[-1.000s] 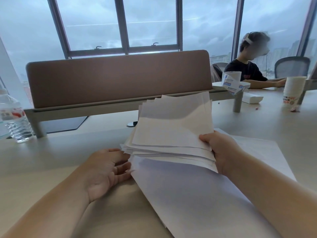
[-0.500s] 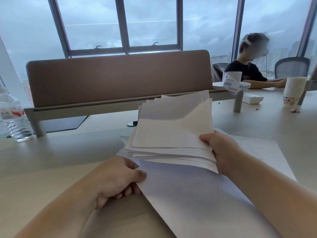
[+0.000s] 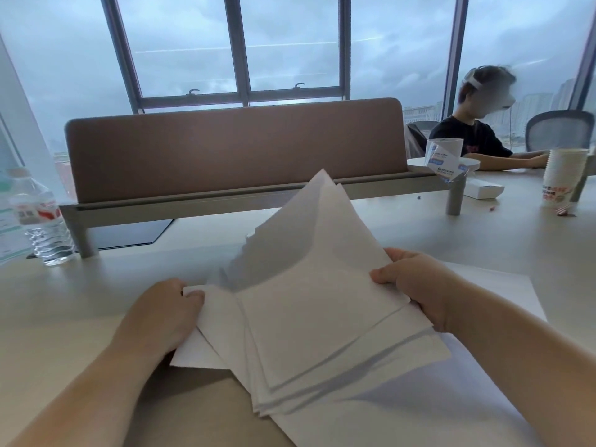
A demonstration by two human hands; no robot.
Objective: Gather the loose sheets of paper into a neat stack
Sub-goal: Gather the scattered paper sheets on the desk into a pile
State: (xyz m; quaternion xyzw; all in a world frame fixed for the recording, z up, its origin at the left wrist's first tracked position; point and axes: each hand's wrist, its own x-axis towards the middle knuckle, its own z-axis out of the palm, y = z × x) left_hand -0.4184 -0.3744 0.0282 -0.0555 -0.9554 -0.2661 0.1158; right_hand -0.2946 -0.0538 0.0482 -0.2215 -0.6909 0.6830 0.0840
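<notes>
At centre frame, the left hand pinches a sheet's corner while the right hand grips the fanned stack of paper; squaring it calls for tapping the edges against the desk.

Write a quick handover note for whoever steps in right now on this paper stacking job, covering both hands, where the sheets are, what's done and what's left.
Left hand: pinching the left corner of one sheet that sticks out from the bundle.
Right hand: gripping the right edge of the bundle of sheets, held lifted over the desk.
Sheets: most are gathered in the bundle but fanned, with edges and corners out of line. A large sheet lies flat on the desk beneath it.
Done: loose sheets mostly collected.
Left: probably take in the flat sheet, then square the edges into a neat stack.
</notes>
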